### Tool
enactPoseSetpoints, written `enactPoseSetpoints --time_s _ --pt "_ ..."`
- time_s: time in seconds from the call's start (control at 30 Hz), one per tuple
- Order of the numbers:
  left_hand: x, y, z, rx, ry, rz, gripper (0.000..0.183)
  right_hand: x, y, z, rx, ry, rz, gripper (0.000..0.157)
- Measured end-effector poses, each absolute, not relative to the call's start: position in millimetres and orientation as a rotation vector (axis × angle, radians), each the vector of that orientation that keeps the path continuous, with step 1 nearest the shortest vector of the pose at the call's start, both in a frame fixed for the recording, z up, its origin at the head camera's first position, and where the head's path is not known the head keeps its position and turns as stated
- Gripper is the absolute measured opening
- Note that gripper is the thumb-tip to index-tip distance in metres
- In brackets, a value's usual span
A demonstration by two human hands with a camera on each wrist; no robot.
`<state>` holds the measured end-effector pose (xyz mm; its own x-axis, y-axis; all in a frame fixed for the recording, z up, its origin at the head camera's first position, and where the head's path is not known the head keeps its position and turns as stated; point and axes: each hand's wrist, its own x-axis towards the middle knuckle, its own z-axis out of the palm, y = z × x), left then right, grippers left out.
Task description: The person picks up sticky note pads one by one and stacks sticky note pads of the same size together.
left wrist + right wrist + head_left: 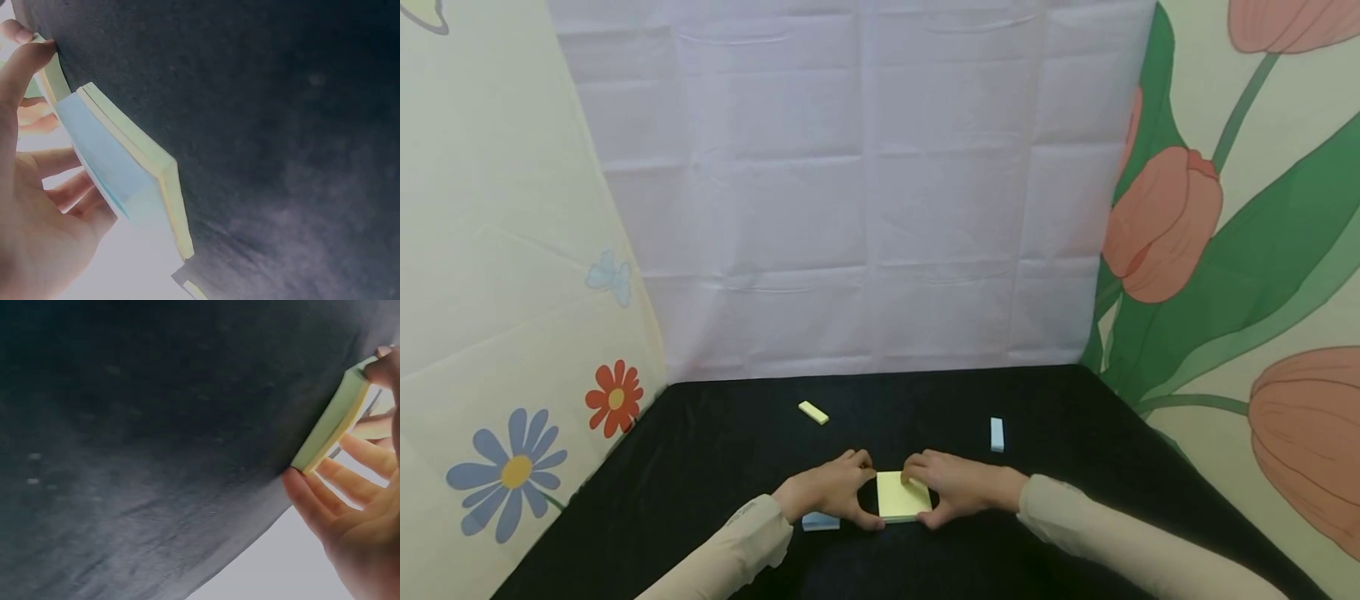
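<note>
On the black cloth in the middle, both hands hold a square pale yellow sticky-note pad [898, 498] from its sides. The left hand [841, 490] has thumb and fingers at the pad's left edge. The right hand [958, 486] grips the right side, some fingertips reaching over the top. In the right wrist view, fingers and thumb of the right hand [362, 515] span the pad's pale green and yellow edge [334, 425]. Below the left wrist lies a light blue pad [821, 522], partly hidden; the left wrist view shows this blue-topped pad [112, 150] beside the left palm.
A small narrow yellow pad [813, 412] lies farther back on the left. Farther back on the right is a narrow light blue pad [997, 434]. A white cloth [865, 208] hangs behind the black-covered table [910, 408], with flower-printed cloths at both sides.
</note>
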<state>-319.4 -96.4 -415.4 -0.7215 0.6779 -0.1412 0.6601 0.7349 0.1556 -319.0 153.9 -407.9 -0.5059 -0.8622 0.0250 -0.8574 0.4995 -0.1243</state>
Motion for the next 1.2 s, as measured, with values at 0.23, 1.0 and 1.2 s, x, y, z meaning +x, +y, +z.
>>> enactPoseSetpoints --time_s 0.23,1.0,1.2 --pt "-319 -97 -416 1.069 2.751 0.14 0.073 -323 148 -401 -1.44 2.637 -0.193 0.048" --pt "-320 -98 -418 1.068 2.753 0.166 0.074 -326 142 -397 -1.425 2.588 -0.141 0.052" --pt "-319 -99 -416 1.071 2.744 0.177 0.074 -334 147 -403 -1.459 2.546 -0.189 0.051"
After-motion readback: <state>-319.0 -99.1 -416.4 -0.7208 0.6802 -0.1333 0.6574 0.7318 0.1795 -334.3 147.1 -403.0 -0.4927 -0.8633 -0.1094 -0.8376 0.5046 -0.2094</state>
